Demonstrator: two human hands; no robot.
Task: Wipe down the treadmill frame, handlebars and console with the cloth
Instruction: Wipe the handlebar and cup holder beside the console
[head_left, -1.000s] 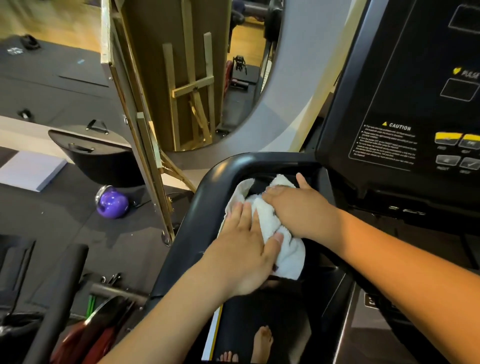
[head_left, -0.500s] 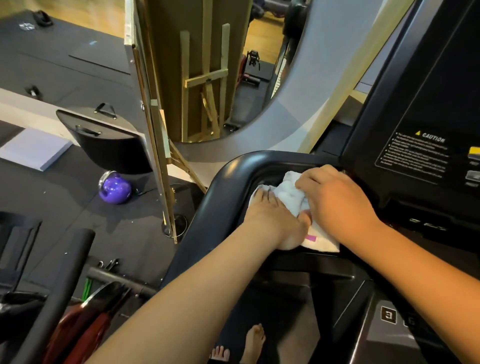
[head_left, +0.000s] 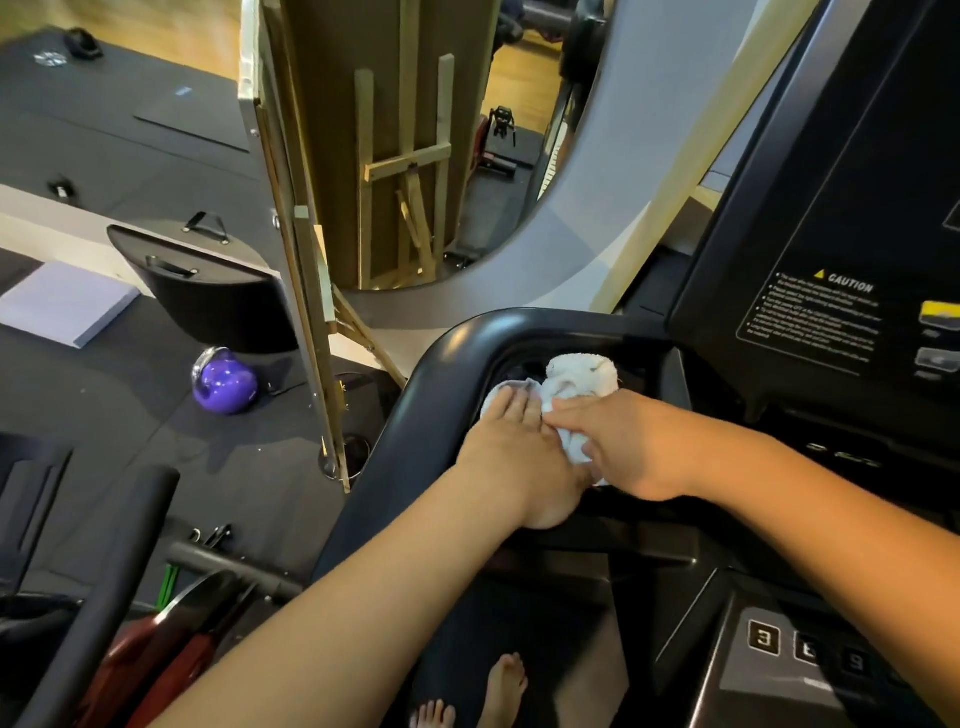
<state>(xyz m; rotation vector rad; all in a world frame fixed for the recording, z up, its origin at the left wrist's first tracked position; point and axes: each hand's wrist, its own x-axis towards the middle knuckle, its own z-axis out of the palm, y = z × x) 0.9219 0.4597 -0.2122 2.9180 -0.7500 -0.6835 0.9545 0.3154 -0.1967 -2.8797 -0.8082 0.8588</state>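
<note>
One white cloth (head_left: 574, 395) is seen, bunched in the recess just inside the curved black handlebar (head_left: 415, 410) of the treadmill, left of the console (head_left: 831, 218). Two hands are laid on it. The left hand (head_left: 519, 457) is pressed flat on the cloth's left part, its fingers (head_left: 511, 402) stretched out and held together, the tips reaching toward the handlebar's inner edge. The right hand (head_left: 628, 441) is curled over the cloth's right part, with a fold pinched between thumb and fingertips; the cloth is gripped there. One caution label (head_left: 815, 322) is printed on the console's dark panel. One purple kettlebell (head_left: 224, 383) is set on the dark floor mat (head_left: 104, 415) to the left. Two bare feet (head_left: 488, 696) are visible at the bottom edge, below the arms.
</note>
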